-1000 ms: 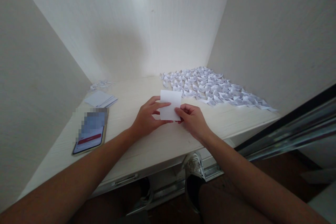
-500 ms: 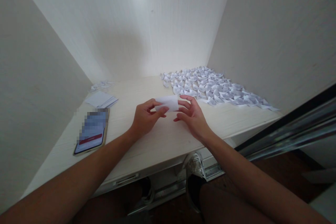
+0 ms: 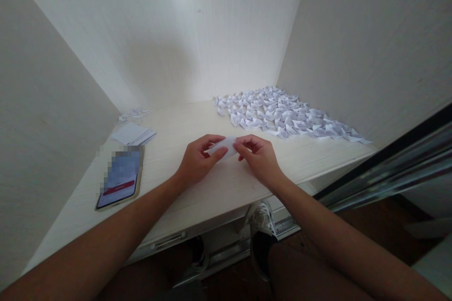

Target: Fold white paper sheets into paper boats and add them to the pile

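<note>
A small piece of white paper (image 3: 227, 145) is held between my two hands, above the middle of the pale shelf. My left hand (image 3: 200, 157) pinches its left part, with the thumb on the near face and the fingers behind. At the right end of the paper, my right hand (image 3: 257, 154) closes thumb and fingertips on its edge. The fingers cover much of the sheet, so its exact folds cannot be made out. Beyond my right hand lie many small folded paper pieces (image 3: 282, 115) with pointed ends, spread in a wide heap.
To the left, a phone (image 3: 120, 176) lies face up near a stack of white paper sheets (image 3: 132, 133). Thin paper scraps (image 3: 134, 114) sit in the back left corner. Walls close the shelf (image 3: 169, 124) on three sides. Below its front edge is a shoe (image 3: 262, 218).
My right hand has moved in to the left and taken hold of the paper's right end. The paper is now tilted and more covered by my fingers.
</note>
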`<state>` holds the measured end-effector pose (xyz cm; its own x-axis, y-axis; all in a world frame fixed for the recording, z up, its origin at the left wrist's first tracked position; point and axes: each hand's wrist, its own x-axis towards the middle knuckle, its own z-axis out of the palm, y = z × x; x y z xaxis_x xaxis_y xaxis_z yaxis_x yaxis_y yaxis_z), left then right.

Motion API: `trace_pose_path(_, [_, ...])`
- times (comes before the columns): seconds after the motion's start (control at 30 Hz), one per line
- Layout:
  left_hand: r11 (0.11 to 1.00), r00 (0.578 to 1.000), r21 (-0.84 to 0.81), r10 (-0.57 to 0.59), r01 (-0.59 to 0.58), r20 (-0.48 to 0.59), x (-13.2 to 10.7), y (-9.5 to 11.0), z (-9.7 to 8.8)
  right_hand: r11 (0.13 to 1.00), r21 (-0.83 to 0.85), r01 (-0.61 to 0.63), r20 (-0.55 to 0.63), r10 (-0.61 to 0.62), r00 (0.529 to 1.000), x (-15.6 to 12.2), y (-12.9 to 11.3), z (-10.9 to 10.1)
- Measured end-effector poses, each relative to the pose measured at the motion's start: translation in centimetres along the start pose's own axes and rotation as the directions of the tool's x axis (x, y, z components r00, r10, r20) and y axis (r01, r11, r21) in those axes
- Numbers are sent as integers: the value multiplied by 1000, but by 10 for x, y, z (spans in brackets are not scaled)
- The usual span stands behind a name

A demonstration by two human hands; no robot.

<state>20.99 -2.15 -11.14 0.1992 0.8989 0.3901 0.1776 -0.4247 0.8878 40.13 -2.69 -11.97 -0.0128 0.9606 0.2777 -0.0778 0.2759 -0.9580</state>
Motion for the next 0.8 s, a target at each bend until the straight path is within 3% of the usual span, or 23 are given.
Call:
trace_pose_path(0.4, [1000,999,-5,-24,24,20,-2,4,3,1000,-9,-24,8,24,1000,-2,-3,1])
trace_pose_path(0.57, [999,999,21,38,-39,20,-1,5,0,998,-65,-3,44,6,999,-3,-3,1])
trace_pose_path(0.8, [990,978,60,117,-129,176,1,8,-8,995,-94,38,101,-28,995,-5,-3,3])
